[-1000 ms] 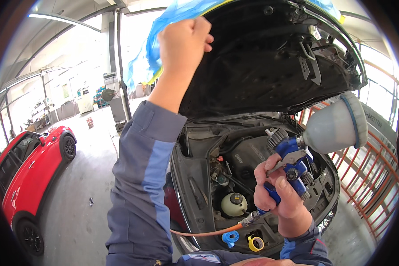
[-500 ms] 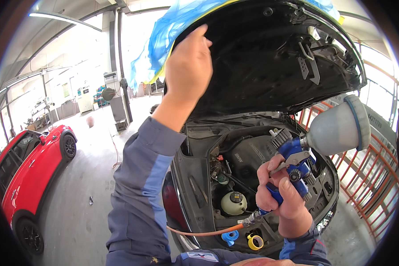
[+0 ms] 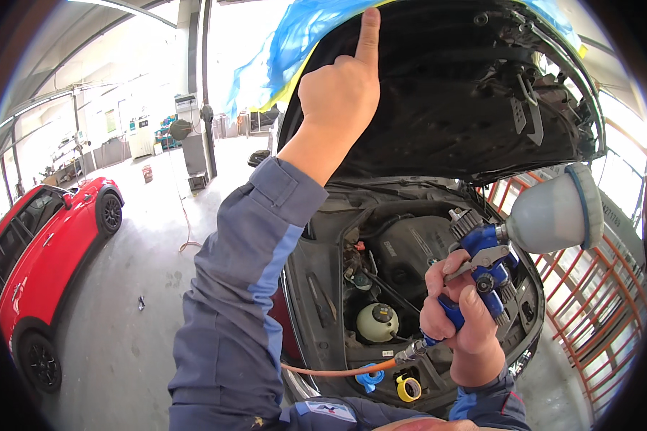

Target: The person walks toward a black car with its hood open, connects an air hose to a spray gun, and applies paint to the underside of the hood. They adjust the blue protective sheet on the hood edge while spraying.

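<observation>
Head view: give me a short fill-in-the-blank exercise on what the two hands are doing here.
1. The right hand grips a blue ____ with a pale cup on it.
2. The left hand touches the underside of the raised ____ with one finger.
3. An ____ hose runs to the base of the tool's handle.
4. A ____ car stands on the floor at the left.

Missing words: spray gun; hood; orange; red

The left hand (image 3: 341, 93) has uncurled, forefinger now touching the bonnet (image 3: 446, 86).
</observation>
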Action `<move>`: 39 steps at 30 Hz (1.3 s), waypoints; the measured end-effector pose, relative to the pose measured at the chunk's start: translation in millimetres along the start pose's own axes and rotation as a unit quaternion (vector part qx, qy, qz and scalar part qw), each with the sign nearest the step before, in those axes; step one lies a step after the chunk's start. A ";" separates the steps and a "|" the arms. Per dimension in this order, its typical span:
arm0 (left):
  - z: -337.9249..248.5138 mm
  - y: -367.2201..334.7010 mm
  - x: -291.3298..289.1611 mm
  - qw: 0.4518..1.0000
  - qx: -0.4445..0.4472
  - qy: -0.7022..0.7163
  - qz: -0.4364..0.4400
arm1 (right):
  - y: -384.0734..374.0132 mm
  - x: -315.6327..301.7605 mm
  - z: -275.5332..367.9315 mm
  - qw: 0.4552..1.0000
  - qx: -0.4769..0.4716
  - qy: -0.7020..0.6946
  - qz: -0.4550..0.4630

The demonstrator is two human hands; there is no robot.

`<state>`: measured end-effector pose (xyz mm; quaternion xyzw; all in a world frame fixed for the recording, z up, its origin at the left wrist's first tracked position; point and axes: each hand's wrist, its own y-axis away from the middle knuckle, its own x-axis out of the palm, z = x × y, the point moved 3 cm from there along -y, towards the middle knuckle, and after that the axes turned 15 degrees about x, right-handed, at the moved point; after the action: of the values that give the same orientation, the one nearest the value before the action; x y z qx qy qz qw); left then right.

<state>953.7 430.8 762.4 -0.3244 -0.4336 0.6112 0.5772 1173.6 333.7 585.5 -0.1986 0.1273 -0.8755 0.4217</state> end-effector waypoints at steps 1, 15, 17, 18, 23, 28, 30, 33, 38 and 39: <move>0.8 2.4 0.8 1.000 -0.010 0.009 0.017 | 1.5 -1.1 -0.9 1.000 0.004 -0.001 -0.006; 22.9 -17.6 -19.6 0.854 -0.201 0.449 -0.172 | -2.9 -9.6 0.0 0.999 -0.005 0.033 -0.012; 27.1 -29.7 -23.8 0.872 -0.218 0.429 -0.091 | -6.3 -9.4 -2.5 0.999 -0.001 0.038 -0.016; 29.2 -34.7 -25.9 0.880 -0.222 0.416 -0.057 | -7.2 -8.8 -3.1 0.999 -0.005 0.044 -0.013; 36.5 -37.0 -32.2 0.863 -0.259 0.432 -0.043 | -8.6 -10.6 -5.2 1.000 -0.002 0.002 -0.022; 48.4 -23.0 -25.2 0.856 -0.282 0.431 -0.047 | -6.2 -19.1 -3.6 1.000 -0.006 0.008 -0.021; 54.5 -13.7 -24.5 0.865 -0.280 0.415 -0.036 | -2.8 -20.4 -3.2 1.000 -0.004 -0.004 -0.027; 57.9 -0.1 -24.0 0.884 -0.268 0.382 -0.023 | -2.4 -20.1 -1.2 1.000 -0.008 0.002 -0.026; 19.9 54.5 -31.0 0.834 -0.256 0.490 -0.002 | -3.7 -20.8 -3.0 0.997 -0.058 0.012 -0.053; 0.7 71.6 -33.3 0.807 -0.255 0.532 0.033 | -3.8 -22.3 -4.4 0.997 -0.059 -0.025 -0.044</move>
<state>926.8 400.9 694.5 -0.7481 -0.1884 0.2292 0.5935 1181.5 353.8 577.7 -0.2505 0.1589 -0.8790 0.3733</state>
